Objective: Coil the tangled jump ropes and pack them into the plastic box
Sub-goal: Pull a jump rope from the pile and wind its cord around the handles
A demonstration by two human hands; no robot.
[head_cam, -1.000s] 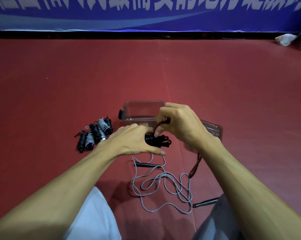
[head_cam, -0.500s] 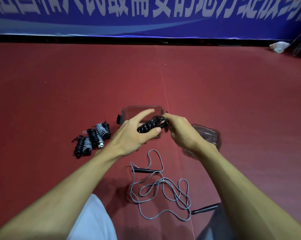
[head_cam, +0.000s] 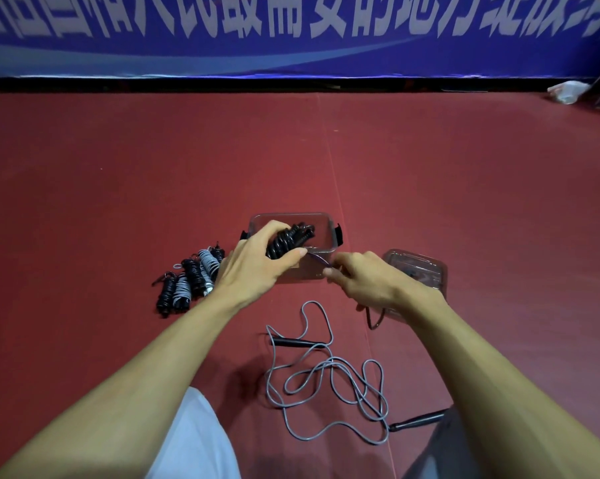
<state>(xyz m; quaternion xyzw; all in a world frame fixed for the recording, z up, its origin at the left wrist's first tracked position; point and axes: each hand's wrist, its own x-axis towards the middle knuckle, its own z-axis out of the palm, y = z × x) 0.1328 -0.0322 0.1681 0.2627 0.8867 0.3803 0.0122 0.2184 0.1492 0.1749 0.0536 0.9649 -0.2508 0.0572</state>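
The coiled black rope (head_cam: 289, 240) sits in the clear plastic box (head_cam: 291, 216), with the left hand (head_cam: 257, 267) curled round it. At the box's 5 o'clock the right hand (head_cam: 364, 281) pinches a thin strand (head_cam: 317, 261); its wrist hides part of the lid (head_cam: 416, 267). Open red floor (head_cam: 326, 150) lies beyond the box, bundled ropes (head_cam: 191, 281) at 9, and a loose grey rope (head_cam: 326, 378) at 6.

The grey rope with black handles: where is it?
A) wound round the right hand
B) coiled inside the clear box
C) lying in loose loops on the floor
C: the grey rope lies in loose loops on the floor, while the left hand holds a black coiled rope at the box.
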